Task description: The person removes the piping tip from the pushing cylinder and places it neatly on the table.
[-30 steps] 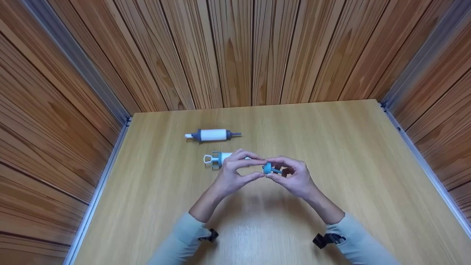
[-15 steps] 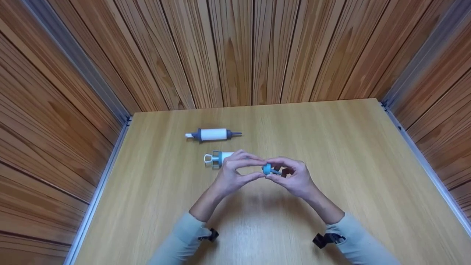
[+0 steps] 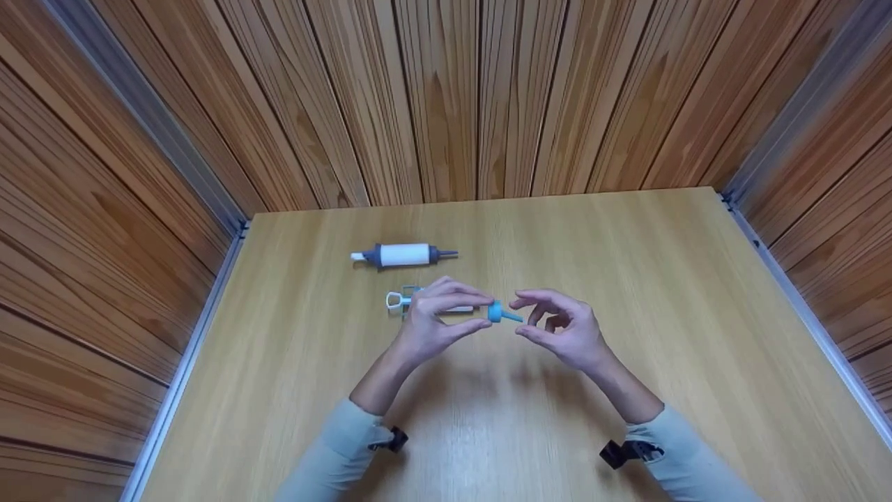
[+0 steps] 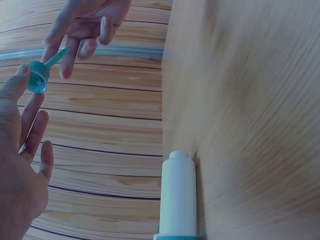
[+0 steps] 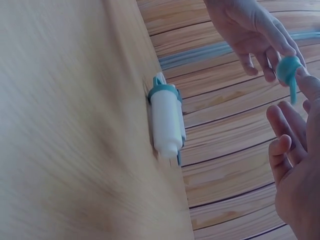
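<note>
The left grip (image 3: 427, 325) pinches a teal nozzle (image 3: 495, 312) by its wide end. The right grip (image 3: 570, 330) hovers spread beside its tip; a white-barrelled syringe (image 5: 167, 120) lies beneath the left.

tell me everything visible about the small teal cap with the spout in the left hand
The small teal cup-shaped cap looks like smooth plastic, with a thin, tapering spout on one end. The left wrist view shows its other end open and hollow. It is held in the air above the light-brown wooden table, spout pointing towards the right hand. The grip of the left hand pinches its wide part between thumb and finger; whether the right hand touches it, I cannot tell.
</note>
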Tool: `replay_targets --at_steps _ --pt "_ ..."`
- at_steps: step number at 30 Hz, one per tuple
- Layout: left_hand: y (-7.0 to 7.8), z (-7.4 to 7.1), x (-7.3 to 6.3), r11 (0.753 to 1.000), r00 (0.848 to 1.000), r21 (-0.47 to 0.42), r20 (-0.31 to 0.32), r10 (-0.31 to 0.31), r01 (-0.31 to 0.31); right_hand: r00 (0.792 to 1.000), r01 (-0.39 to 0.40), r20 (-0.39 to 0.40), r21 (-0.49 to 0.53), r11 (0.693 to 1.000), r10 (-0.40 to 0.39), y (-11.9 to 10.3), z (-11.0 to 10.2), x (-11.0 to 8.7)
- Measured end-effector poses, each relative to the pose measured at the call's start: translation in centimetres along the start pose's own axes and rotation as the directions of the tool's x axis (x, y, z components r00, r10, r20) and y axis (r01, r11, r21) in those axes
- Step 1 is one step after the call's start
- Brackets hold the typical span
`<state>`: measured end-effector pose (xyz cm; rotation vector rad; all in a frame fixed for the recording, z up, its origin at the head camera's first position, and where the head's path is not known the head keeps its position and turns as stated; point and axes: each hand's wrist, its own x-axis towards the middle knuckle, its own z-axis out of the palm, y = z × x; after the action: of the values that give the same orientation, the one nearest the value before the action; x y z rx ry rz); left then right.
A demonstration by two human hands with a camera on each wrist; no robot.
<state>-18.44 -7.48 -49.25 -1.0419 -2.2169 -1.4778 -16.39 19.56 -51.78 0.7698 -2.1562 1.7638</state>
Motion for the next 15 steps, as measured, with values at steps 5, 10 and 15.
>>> replay_targets --at_steps 5,10,15 --pt "-0.11 -0.53 0.01 1.000 1.000 -0.009 -0.024 0.013 -0.013 0.998 0.056 -0.025 0.043 0.997 -0.055 0.42 -0.48 -0.04" --pt "0.13 -0.60 0.34 1.000 0.999 -0.002 -0.042 0.022 -0.022 0.998 0.057 -0.045 0.058 0.997 -0.054 0.61 -0.32 -0.27" --pt "0.40 -0.53 0.75 0.999 0.998 0.007 -0.051 0.047 -0.047 0.998 0.027 -0.061 0.038 0.999 -0.024 0.52 0.02 -0.52"
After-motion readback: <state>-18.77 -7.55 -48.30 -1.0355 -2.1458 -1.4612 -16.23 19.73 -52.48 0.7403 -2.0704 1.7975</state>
